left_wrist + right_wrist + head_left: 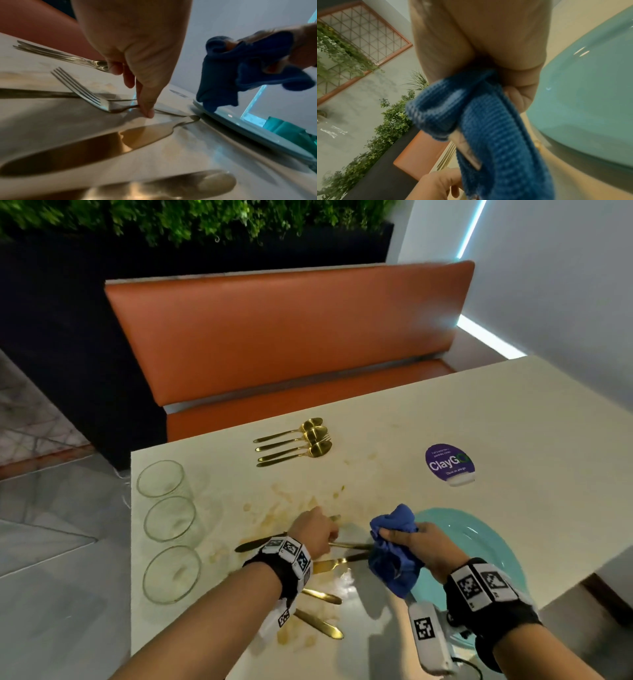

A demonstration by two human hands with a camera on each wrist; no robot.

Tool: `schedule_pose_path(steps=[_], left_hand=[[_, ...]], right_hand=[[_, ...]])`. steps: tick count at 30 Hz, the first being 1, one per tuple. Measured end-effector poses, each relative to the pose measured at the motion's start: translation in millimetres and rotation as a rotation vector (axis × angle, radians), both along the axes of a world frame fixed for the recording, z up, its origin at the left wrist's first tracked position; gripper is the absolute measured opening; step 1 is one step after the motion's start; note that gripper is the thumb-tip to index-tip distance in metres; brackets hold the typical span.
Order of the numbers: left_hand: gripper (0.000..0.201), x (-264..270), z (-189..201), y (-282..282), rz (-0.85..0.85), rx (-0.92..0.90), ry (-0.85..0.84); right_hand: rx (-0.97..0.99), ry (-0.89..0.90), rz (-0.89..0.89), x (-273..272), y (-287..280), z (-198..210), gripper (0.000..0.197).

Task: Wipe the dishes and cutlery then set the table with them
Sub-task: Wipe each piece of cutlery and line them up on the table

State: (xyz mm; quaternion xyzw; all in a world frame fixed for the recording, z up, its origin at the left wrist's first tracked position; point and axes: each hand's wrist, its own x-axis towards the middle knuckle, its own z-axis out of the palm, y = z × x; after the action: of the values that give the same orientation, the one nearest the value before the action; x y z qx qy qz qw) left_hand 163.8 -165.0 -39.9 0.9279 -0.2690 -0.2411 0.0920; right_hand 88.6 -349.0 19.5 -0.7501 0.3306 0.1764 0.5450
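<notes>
A gold fork [82, 88] on the dirty table [445, 412] is being pinched by the left hand [313, 530], while the blue cloth [394, 549] is squeezed in the right hand [419, 544], so wiping it probably comes next

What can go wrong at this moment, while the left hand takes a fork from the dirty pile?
1. The left hand pinches one fork whose tines lie across a knife; lifting may drag the knife along.
2. Brown stains on the table could dirty wiped cutlery again.
3. The blue cloth hanging from the right hand may trail through that mess.
</notes>
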Motion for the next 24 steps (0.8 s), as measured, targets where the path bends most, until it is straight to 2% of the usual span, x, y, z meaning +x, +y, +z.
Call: schedule_pose_path(steps=[3,6,13,18,21,24], left_hand=[[0.025,-1.7,2.6,-4.1,-0.03,0.07,-0.006],[0.024,-1.7,9.4,-4.7,0.038,0.035,0.06],[0.025,-4.2,40.7,-10.5,0.49,-0.421,0.376],[0.016,-23.4,63.1,-20.2,0.666,-0.669,0.503],[0.022,-29.5,73.0,-15.7,0.765,-0.772,0.53],[0.021,-32.0,79.0,-4.8,0.804,-0.809,0.509]], right_hand=[[0.015,0.007,-0.035,-23.2,-1.9,-0.9,0.024],[-0.042,0.014,-0.013,-40.8,-4.9,-0.4,0.021],[-0.048,-0.001,0.128,-47.0,16.7,11.7,0.035],[-0.09,-0.03,0.302,-32.8,52.8,18.5,0.033],[-0.17,-0.088,0.302,-26.7,63.5,18.4,0.031],[-0.247,-0.085,0.429,-22.0,66.5,19.8,0.031]])
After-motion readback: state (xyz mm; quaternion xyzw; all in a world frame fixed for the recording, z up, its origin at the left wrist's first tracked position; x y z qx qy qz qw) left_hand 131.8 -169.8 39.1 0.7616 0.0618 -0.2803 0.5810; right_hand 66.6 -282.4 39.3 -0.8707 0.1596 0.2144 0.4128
